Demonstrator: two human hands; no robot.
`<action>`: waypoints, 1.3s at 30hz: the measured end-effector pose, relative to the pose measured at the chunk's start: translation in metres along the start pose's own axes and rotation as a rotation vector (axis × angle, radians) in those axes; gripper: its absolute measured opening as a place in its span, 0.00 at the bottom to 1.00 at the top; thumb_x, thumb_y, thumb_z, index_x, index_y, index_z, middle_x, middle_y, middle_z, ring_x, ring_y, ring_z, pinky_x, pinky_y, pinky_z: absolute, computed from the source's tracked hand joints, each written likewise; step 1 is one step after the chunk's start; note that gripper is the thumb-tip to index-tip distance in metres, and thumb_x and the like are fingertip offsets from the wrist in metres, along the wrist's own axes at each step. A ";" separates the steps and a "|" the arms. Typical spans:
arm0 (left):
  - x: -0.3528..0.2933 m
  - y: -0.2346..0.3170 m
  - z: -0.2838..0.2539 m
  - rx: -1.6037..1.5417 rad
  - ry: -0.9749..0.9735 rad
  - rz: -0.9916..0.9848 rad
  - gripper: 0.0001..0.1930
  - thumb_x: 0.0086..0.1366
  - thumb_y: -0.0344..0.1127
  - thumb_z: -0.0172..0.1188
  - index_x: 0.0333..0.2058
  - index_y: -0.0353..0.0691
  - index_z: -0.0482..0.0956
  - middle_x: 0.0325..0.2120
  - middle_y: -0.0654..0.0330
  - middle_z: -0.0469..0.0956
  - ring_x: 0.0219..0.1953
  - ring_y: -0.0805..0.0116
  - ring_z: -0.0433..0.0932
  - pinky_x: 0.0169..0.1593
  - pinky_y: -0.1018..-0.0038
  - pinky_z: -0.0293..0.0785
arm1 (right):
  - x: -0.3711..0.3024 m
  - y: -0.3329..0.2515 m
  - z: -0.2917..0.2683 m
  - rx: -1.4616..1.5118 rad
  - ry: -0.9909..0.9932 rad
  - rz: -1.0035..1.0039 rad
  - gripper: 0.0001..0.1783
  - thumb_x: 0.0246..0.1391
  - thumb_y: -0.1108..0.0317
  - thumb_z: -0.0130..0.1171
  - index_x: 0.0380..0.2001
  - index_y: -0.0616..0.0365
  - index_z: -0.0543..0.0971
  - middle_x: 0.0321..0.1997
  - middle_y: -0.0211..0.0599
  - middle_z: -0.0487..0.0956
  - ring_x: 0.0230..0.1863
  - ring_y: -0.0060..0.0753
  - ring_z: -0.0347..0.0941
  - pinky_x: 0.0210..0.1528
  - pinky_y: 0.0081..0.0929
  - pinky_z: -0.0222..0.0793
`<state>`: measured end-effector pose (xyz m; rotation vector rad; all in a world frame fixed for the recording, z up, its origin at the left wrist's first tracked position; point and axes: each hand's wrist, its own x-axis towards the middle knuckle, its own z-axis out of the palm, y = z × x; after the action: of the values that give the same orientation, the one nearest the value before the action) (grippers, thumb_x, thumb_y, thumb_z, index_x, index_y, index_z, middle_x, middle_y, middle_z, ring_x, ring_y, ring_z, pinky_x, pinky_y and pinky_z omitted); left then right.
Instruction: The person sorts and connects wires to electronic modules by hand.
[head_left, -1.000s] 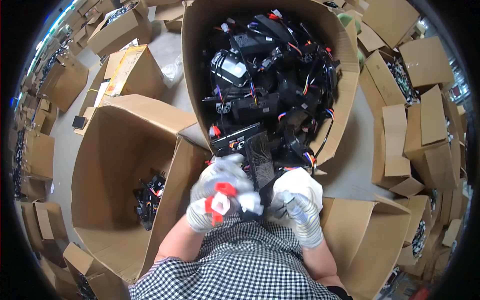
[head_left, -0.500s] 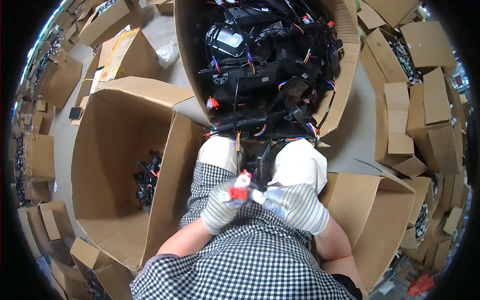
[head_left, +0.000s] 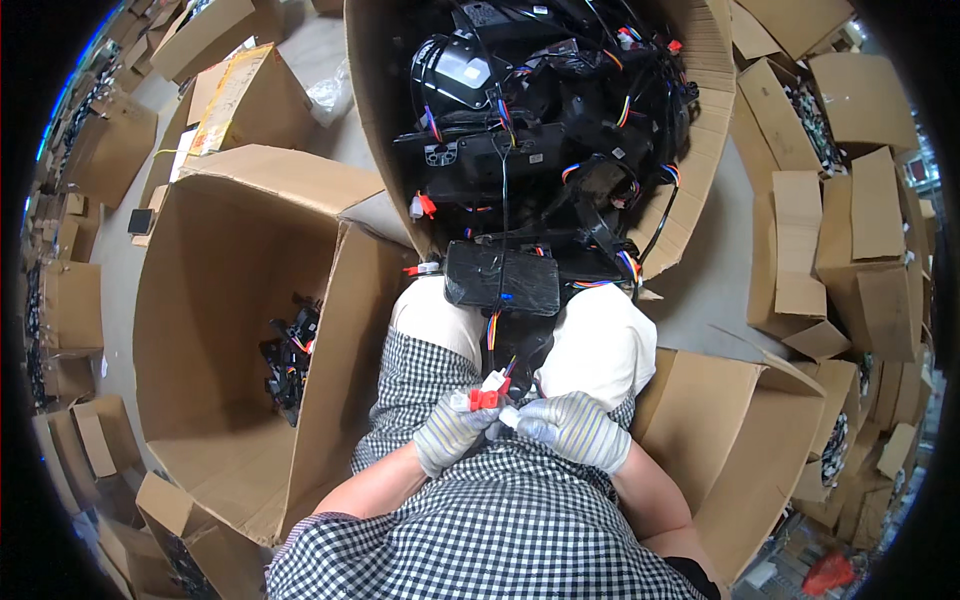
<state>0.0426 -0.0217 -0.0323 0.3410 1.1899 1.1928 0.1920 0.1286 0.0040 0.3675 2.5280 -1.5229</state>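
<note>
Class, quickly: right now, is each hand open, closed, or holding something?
Left hand: closed, holding red and white wire connectors.
Right hand: closed, apparently pinching a small white connector.

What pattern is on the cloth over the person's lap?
The cloth has small black-and-white checks, clearest in the head view.

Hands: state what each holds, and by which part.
Left hand: red and white plugs, exact hold hidden. Right hand: small white plug, apparently by its right end.
</note>
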 end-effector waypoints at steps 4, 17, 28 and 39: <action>0.003 -0.002 -0.001 0.046 0.038 0.021 0.13 0.61 0.42 0.60 0.38 0.38 0.76 0.22 0.68 0.74 0.24 0.80 0.69 0.29 0.83 0.66 | 0.004 -0.007 -0.012 0.077 -0.069 0.139 0.18 0.59 0.51 0.46 0.40 0.48 0.79 0.33 0.37 0.79 0.33 0.44 0.76 0.35 0.35 0.70; 0.010 0.028 0.000 0.168 0.025 -0.021 0.15 0.53 0.37 0.67 0.38 0.38 0.77 0.30 0.65 0.78 0.33 0.77 0.75 0.39 0.79 0.72 | 0.040 0.079 -0.098 0.802 0.508 0.058 0.13 0.57 0.57 0.53 0.34 0.56 0.78 0.27 0.32 0.77 0.17 0.18 0.66 0.20 0.17 0.61; 0.023 0.020 -0.002 0.269 -0.166 0.034 0.17 0.59 0.37 0.61 0.45 0.36 0.77 0.39 0.59 0.80 0.40 0.74 0.77 0.45 0.78 0.72 | 0.184 0.147 -0.198 1.642 0.946 -0.044 0.23 0.50 0.51 0.62 0.41 0.56 0.76 0.30 0.31 0.77 0.20 0.18 0.65 0.21 0.15 0.63; 0.023 0.021 -0.013 -0.140 0.043 0.311 0.32 0.59 0.58 0.56 0.51 0.34 0.70 0.36 0.55 0.77 0.27 0.75 0.71 0.31 0.82 0.67 | 0.097 -0.023 -0.216 -0.163 0.520 -0.601 0.13 0.52 0.55 0.56 0.28 0.52 0.82 0.23 0.35 0.78 0.23 0.37 0.73 0.28 0.30 0.68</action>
<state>0.0182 0.0012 -0.0341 0.4070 1.1088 1.5514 0.0889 0.3215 0.0974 -0.0464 3.3752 -1.5227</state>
